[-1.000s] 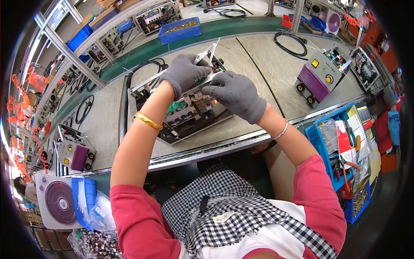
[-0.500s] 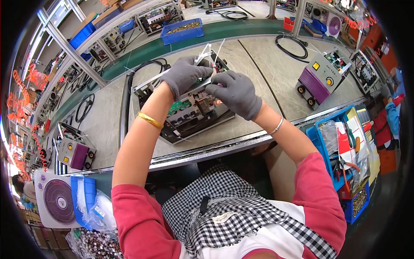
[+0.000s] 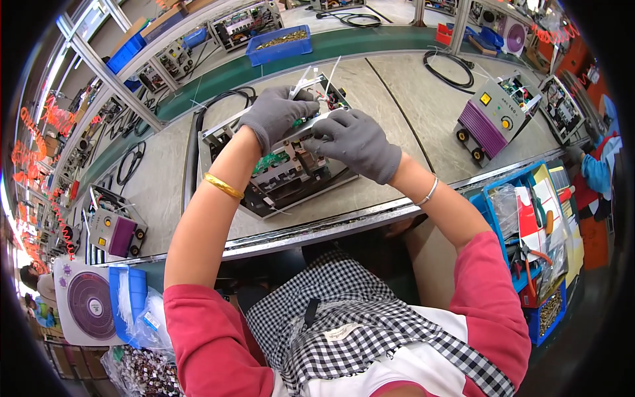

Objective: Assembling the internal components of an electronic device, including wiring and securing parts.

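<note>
Both gloved hands meet ahead, left hand (image 3: 276, 116) and right hand (image 3: 354, 142) apparently curled.

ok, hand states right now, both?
Left hand: grey-gloved, closed on the top of the open metal electronics chassis.
Right hand: grey-gloved, fingers curled on the same chassis.

Over the last second both gloved hands draw a little closer together over the far end of the open machine chassis (image 3: 281, 165). The left hand (image 3: 274, 116) curls tighter around the white cable ties (image 3: 311, 76), which now stand more upright. The right hand (image 3: 354, 142) slides in toward it until the fingertips nearly meet. The chassis itself sits slightly nearer on the surface (image 3: 397, 99).
</note>
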### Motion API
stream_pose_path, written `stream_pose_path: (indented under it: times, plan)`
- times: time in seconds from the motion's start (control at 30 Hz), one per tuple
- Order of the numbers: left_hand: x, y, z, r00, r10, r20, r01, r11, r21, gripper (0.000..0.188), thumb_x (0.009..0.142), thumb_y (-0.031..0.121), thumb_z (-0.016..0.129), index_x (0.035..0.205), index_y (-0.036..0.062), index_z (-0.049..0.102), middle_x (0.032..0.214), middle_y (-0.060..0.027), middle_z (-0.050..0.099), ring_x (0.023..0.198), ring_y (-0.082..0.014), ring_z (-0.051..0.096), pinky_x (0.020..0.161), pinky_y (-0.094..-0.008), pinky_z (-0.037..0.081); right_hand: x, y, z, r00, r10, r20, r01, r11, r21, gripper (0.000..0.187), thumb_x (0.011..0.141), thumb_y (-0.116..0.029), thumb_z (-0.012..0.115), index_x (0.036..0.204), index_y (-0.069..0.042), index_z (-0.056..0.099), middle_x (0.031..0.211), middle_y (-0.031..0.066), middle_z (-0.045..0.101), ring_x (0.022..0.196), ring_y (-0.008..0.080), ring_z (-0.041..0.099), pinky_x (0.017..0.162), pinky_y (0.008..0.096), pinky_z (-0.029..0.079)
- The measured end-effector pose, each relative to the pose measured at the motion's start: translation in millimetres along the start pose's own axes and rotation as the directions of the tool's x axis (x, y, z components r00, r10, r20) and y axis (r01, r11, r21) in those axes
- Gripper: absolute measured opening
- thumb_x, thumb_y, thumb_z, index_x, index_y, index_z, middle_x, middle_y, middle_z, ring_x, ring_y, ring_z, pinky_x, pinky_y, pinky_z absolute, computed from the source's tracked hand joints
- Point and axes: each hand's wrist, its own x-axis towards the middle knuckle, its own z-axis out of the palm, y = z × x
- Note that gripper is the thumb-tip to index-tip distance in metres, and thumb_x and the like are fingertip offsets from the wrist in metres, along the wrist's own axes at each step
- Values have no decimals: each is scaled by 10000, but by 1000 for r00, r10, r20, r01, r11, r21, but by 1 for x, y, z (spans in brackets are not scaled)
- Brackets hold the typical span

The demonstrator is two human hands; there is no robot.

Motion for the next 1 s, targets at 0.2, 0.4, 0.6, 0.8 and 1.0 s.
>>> stream_pose_path:
  times: [0.2, 0.4, 0.6, 0.8, 1.0]
  plan:
    - [-3, -1, 1, 998, 59, 23, -60, 998, 27, 128, 911, 103, 787, 1006, 22, 761, 902, -46, 746, 774, -108, 644, 715, -281, 536, 3, 2, 4, 997, -5, -74, 5, 1000, -4, 186, 819, -200, 700, 981, -272, 756, 1032, -51, 649, 997, 173, 642, 793, 329, 541]
    - [-15, -3, 5, 970, 243, -23, -240, 967, 80, 174, 922, 103, 769, 1057, -7, 770, 925, -48, 761, 796, -95, 651, 719, -267, 532, 18, -1, -22, 804, 593, 33, -530, 691, 492, 130, 914, -185, 743, 1043, -166, 742, 904, 32, 742, 850, 294, 716, 736, 373, 569]
    - [-21, -1, 10, 958, 281, -57, -255, 925, 281, 183, 917, 118, 793, 1048, -6, 759, 888, -17, 746, 771, -65, 644, 700, -255, 545, 43, 27, -47, 646, 565, 514, -757, 391, 523, 487, 912, -145, 762, 1359, -14, 621, 906, 101, 745, 828, 146, 695, 780, 293, 561]
    - [-26, 2, 12, 956, 285, -75, -250, 920, 302, 161, 915, 111, 773, 1025, -6, 766, 861, -8, 737, 755, -58, 618, 683, -256, 520, 48, 35, -48, 639, 502, 583, -769, 439, 465, 439, 913, -234, 770, 1277, -6, 680, 975, 174, 767, 858, 274, 741, 811, 372, 584]
    - [-39, 4, 22, 911, 399, -102, -288, 796, 533, 199, 907, 172, 766, 1050, 34, 782, 781, -81, 733, 687, -115, 626, 672, -319, 513, 48, 37, -42, 654, 544, 526, -739, 309, 599, 326, 923, -226, 774, 1146, 8, 738, 970, 163, 762, 849, 226, 728, 808, 325, 576]
